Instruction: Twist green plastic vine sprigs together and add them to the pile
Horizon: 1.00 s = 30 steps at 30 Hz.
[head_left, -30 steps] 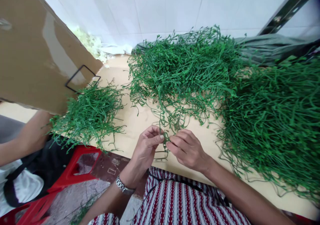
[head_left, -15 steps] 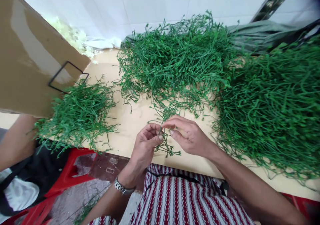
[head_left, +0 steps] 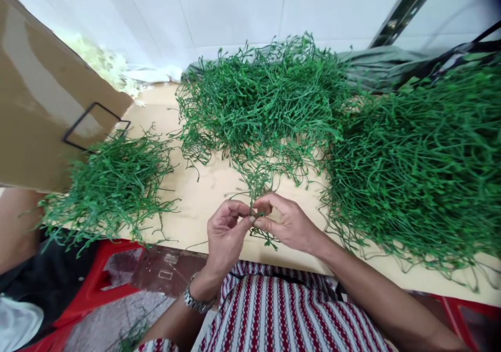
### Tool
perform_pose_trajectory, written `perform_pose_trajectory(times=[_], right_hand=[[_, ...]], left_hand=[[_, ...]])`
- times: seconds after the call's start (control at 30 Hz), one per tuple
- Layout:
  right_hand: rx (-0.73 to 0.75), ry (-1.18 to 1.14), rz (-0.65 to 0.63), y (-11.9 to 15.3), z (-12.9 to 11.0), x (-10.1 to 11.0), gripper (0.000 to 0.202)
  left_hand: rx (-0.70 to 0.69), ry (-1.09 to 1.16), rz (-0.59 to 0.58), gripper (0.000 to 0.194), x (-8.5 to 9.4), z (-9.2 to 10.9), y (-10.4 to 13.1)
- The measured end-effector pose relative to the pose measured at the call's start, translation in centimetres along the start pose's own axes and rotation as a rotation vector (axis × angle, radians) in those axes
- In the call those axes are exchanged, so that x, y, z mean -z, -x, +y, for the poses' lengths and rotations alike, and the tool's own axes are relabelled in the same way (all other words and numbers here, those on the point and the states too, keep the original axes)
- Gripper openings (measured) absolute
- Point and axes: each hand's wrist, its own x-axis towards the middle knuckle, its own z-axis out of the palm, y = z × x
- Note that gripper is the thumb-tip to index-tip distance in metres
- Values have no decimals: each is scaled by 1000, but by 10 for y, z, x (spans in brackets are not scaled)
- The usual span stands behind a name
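My left hand (head_left: 227, 232), a metal watch on its wrist, pinches thin green stems (head_left: 270, 239) with small knobbed tips, which look like artificial flower stems. From the other side my right hand (head_left: 287, 222) closes thumb and forefinger on the same stems. The fingertips of both hands nearly touch; the exact grip point is partly covered by them. Just beyond the hands, loose stems trail from a large tangled heap of green stems (head_left: 262, 98) at the table's back.
A denser stem heap (head_left: 415, 169) covers the right side. A smaller stem pile (head_left: 117, 185) lies left, beside a cardboard box (head_left: 47, 106) and a black wire frame (head_left: 72, 132). Pale yellow pieces (head_left: 105, 65) lie behind. Another person's arm (head_left: 19, 226) shows at left, by a red stool (head_left: 104, 273).
My right thumb and forefinger have come together on the stems beside my left fingertips; before, they were apart. The view has shifted slightly.
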Motion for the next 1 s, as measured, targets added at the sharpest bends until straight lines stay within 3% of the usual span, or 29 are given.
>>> perform_pose_trajectory(times=[0.23, 0.33, 0.47, 0.57, 0.67, 0.83, 0.93, 1.0], right_hand=[[102, 186, -121, -3, -5, 16, 5], [193, 279, -113, -2, -4, 19, 5], [303, 352, -63, 2, -3, 18, 6], [332, 445, -64, 5, -2, 16, 7], [341, 557, -90, 6, -2, 15, 8], [364, 710, -134, 5, -1, 16, 11], [355, 665, -137, 6, 2, 16, 12], [351, 622, -124, 7, 5, 15, 12]], left_hand=[[-111, -327, -169, 8, 1, 9, 0], [-21, -337, -235, 12, 1, 14, -4], [187, -176, -282, 27, 0, 16, -11], [257, -132, -342, 19, 1, 16, -15], [291, -227, -405, 17, 2, 17, -19], [179, -557, -416, 17, 2, 20, -17], [48, -726, -459, 16, 5, 20, -15], [47, -749, -511, 13, 6, 19, -14]])
